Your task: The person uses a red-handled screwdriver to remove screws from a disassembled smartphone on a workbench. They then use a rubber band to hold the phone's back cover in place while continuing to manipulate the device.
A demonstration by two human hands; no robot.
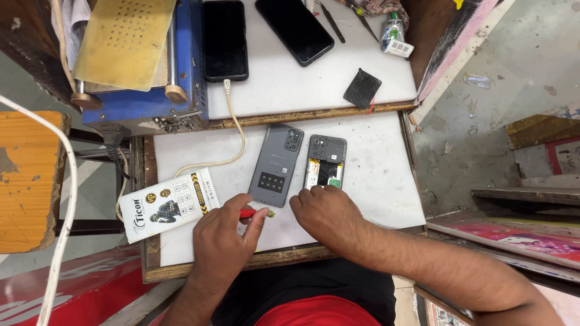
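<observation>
An opened phone [325, 160] lies face down on the white lower work surface [380, 175], its inner boards and battery showing. Its grey back cover [277, 164] rests just left of it. My right hand [326, 214] covers the phone's near end, fingers curled on it. My left hand [226, 238] pinches a small red-handled tool [249, 213] whose tip points right, toward the phone's bottom edge. The tool's tip shows only partly between the two hands.
A white printed box [169, 204] lies at the left, with a white cable [237, 136] running to a black phone [225, 39] on the upper shelf. A second black phone [294, 29], black pad [362, 88], glue tube [394, 30] and blue machine [142, 96] sit up there.
</observation>
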